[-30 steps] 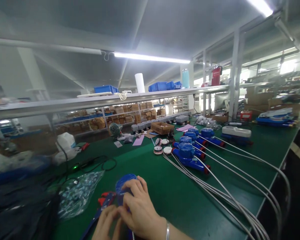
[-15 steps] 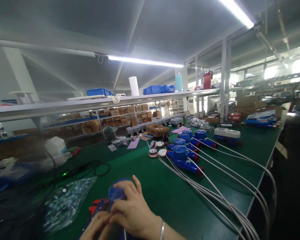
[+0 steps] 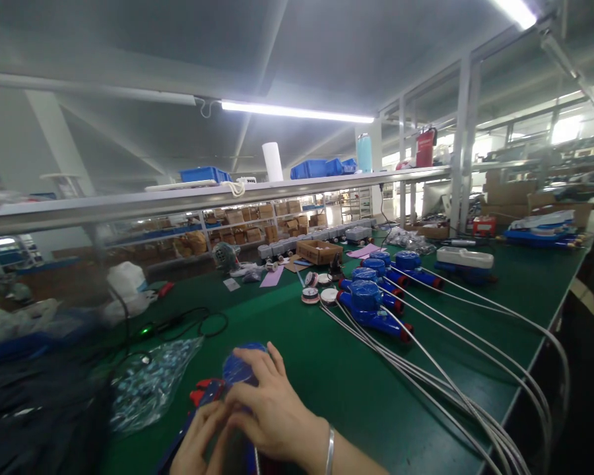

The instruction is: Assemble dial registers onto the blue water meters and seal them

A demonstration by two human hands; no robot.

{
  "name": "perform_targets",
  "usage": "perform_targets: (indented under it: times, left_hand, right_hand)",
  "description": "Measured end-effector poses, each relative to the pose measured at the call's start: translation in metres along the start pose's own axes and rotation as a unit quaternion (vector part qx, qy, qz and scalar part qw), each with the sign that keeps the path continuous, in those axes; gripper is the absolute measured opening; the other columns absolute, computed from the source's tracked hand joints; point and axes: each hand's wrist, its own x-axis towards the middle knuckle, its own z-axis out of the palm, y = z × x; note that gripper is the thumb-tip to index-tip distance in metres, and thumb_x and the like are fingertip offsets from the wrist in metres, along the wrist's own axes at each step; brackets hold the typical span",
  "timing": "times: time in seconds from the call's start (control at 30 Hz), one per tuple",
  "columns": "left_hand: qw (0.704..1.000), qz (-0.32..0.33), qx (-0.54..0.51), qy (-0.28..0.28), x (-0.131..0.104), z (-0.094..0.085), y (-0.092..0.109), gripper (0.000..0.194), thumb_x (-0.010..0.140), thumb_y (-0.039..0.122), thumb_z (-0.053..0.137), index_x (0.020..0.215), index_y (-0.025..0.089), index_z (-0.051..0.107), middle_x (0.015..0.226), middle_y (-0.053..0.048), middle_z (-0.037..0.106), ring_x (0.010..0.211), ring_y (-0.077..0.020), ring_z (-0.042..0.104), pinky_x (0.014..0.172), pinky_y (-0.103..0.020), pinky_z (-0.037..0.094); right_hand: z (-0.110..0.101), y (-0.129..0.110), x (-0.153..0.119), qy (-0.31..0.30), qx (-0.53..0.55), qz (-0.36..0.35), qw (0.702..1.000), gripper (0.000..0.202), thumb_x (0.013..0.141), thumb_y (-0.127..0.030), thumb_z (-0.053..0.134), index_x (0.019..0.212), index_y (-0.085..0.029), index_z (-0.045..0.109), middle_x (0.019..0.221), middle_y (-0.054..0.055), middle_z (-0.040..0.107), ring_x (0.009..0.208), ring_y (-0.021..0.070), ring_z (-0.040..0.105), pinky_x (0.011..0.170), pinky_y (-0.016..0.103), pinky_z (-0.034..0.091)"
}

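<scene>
A blue water meter (image 3: 239, 365), its round head wrapped in clear film, is at the bottom middle, largely covered by my hands. My right hand (image 3: 277, 406), with a silver bracelet on the wrist, is curled over the near side of the head. Close against it, my left hand (image 3: 200, 439) has its fingers closed at the lower part of the meter. Their fingertips meet low on it, and what they pinch there is hidden. A red piece (image 3: 205, 390) with a dark blue part shows left of the meter. A white cable (image 3: 257, 458) comes out below my right hand.
Several blue water meters (image 3: 367, 307) with white cables (image 3: 426, 369) lie to the right on the green table (image 3: 297, 356). Round white-faced parts (image 3: 310, 296) sit beside them. A bag of small blue pieces (image 3: 153, 382) lies left, near a black cord (image 3: 212, 321). A shelf (image 3: 188, 198) crosses above.
The view has turned slightly, so the whole scene shifts right in the picture. Both hands stay on the water meter, with only slight finger movement.
</scene>
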Motion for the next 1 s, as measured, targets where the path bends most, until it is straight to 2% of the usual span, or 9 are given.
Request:
perform_targets:
  times: [0.1,0.3,0.43,0.53,0.63,0.77,0.9,1.0]
  left_hand:
    - [1.0,0.0,-0.002,-0.011,0.001,0.0,0.005,0.028,0.086,0.041,0.054,0.101,0.025,0.071,0.099,-0.006,0.069,0.092,-0.0197,0.067,0.079,-0.025,0.057]
    - [0.998,-0.04,-0.03,-0.044,0.002,0.001,0.015,0.028,0.088,0.04,0.052,0.101,0.024,0.07,0.101,-0.006,0.069,0.096,-0.0214,0.065,0.083,-0.028,0.055]
    - [0.994,-0.063,-0.062,-0.067,0.006,0.002,0.026,0.028,0.088,0.043,0.051,0.093,0.022,0.069,0.094,-0.006,0.068,0.09,-0.0207,0.064,0.081,-0.029,0.054]
    - [0.995,-0.085,-0.04,-0.037,0.006,0.005,0.033,0.03,0.085,0.045,0.054,0.076,0.019,0.065,0.078,-0.004,0.064,0.075,-0.0196,0.062,0.07,-0.029,0.053]
    - [0.995,-0.095,-0.017,0.0,0.004,0.011,0.038,0.03,0.084,0.046,0.055,0.071,0.019,0.061,0.074,-0.004,0.061,0.07,-0.02,0.06,0.064,-0.029,0.051]
    - [0.995,-0.1,-0.015,0.007,0.0,0.013,0.034,0.027,0.085,0.044,0.053,0.08,0.02,0.064,0.085,-0.006,0.063,0.081,-0.0223,0.061,0.072,-0.033,0.052]
    - [0.996,-0.088,-0.018,0.002,-0.004,0.01,0.025,0.03,0.086,0.045,0.052,0.101,0.023,0.067,0.105,-0.008,0.064,0.102,-0.026,0.059,0.087,-0.04,0.05]
    - [0.995,-0.098,-0.026,-0.011,-0.004,0.009,0.024,0.031,0.087,0.044,0.051,0.103,0.024,0.067,0.108,-0.008,0.063,0.105,-0.0264,0.058,0.088,-0.04,0.05]
  right_hand:
    - [-0.002,0.004,0.002,-0.014,-0.012,-0.009,1.0,0.02,0.092,-0.045,0.049,0.102,-0.032,0.06,0.149,-0.002,0.029,0.137,0.0166,0.024,0.116,0.048,0.003]
    - [0.002,0.01,0.004,-0.005,-0.039,-0.027,0.999,0.025,0.09,-0.052,0.05,0.095,-0.031,0.062,0.137,-0.004,0.043,0.13,0.0149,0.032,0.116,0.045,0.0]
    - [0.01,0.013,0.004,0.026,-0.037,-0.009,0.999,0.027,0.087,-0.054,0.054,0.091,-0.029,0.062,0.131,-0.003,0.045,0.128,0.0151,0.034,0.116,0.043,-0.001]
    - [0.016,0.011,0.003,0.053,-0.024,0.003,0.998,0.025,0.088,-0.051,0.055,0.083,-0.026,0.06,0.126,-0.003,0.047,0.126,0.0149,0.036,0.116,0.042,0.001]
    - [0.019,0.007,0.001,0.057,-0.02,0.013,0.998,0.022,0.089,-0.045,0.056,0.082,-0.024,0.058,0.123,-0.001,0.049,0.125,0.0159,0.037,0.116,0.042,0.004]
    - [0.015,0.004,0.001,0.044,-0.014,0.021,0.999,0.017,0.086,-0.041,0.061,0.084,-0.024,0.06,0.127,0.0,0.048,0.127,0.0167,0.037,0.116,0.043,0.006]
    - [0.005,0.006,0.004,-0.021,-0.005,0.013,1.0,0.017,0.083,-0.037,0.065,0.098,-0.028,0.063,0.146,0.001,0.032,0.137,0.0183,0.025,0.116,0.047,0.006]
    - [-0.001,0.01,0.005,-0.043,-0.005,0.007,0.999,0.013,0.084,-0.034,0.064,0.096,-0.031,0.065,0.15,-0.002,0.027,0.139,0.0188,0.023,0.115,0.05,0.004]
